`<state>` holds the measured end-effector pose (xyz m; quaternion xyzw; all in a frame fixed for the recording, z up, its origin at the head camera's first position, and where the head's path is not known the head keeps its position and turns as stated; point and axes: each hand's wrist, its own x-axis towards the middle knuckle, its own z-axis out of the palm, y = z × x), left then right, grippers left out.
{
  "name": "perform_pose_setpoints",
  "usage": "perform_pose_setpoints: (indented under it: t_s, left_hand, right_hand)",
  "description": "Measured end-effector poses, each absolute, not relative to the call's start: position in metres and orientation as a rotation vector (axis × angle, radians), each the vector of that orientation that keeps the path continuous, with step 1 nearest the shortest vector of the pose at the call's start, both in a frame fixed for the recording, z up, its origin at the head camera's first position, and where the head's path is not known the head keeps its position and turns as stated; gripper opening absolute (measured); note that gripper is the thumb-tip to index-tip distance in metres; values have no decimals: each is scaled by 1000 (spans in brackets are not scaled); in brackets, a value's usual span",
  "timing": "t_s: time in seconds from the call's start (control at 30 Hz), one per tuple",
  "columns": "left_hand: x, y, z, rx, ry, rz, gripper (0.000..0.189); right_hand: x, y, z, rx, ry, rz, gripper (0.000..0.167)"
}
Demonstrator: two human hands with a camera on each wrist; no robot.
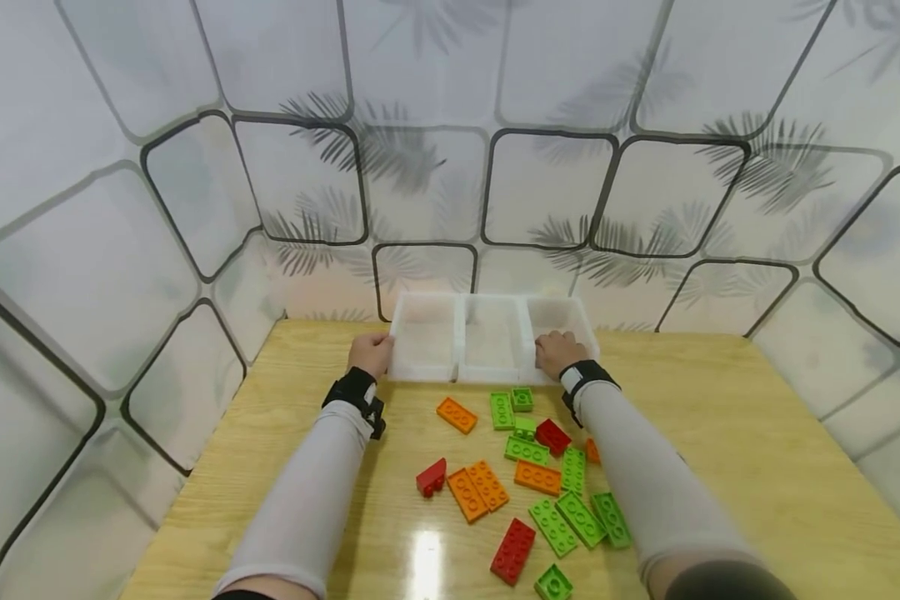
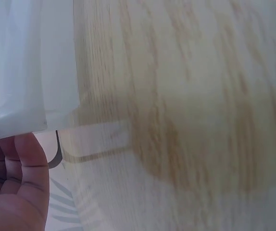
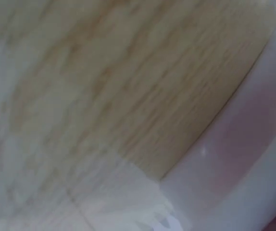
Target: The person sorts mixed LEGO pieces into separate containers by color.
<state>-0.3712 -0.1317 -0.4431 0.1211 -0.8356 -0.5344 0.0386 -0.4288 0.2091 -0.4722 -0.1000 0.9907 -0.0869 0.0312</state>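
A white three-compartment tray (image 1: 457,337) stands at the back of the table. My left hand (image 1: 371,353) grips its left end, and in the left wrist view the curled fingers (image 2: 31,149) meet the tray's lower edge. At the right compartment, my right hand (image 1: 559,353) reaches over the front wall with its fingers curled onto the tray. The right wrist view shows the translucent tray wall (image 3: 200,187) close up, with a pinkish patch showing through it; most of that hand is hidden there.
Toy building bricks lie in front of the tray: several green ones (image 1: 581,518), several orange ones (image 1: 537,477) and red ones (image 1: 513,551). The right forearm overlaps an orange brick (image 1: 592,451). A patterned curtain (image 1: 435,183) hangs behind the wooden table (image 1: 270,400).
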Motion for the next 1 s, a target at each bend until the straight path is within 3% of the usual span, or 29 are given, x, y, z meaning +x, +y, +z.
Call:
perform_pose_setpoints:
  t_s: [0.37, 0.63, 1.0]
  left_hand:
    - [-365, -122, -446, 329, -2595, -1673, 40]
    - [-371, -121, -445, 334, -2579, -1685, 40]
    - [-374, -132, -444, 388, -2551, -1715, 42]
  right_hand:
    - [-430, 231, -484, -438, 3039, -436, 37]
    - [-405, 229, -449, -493, 3004, -450, 48]
    - [-367, 241, -423, -672, 3073, -297, 49]
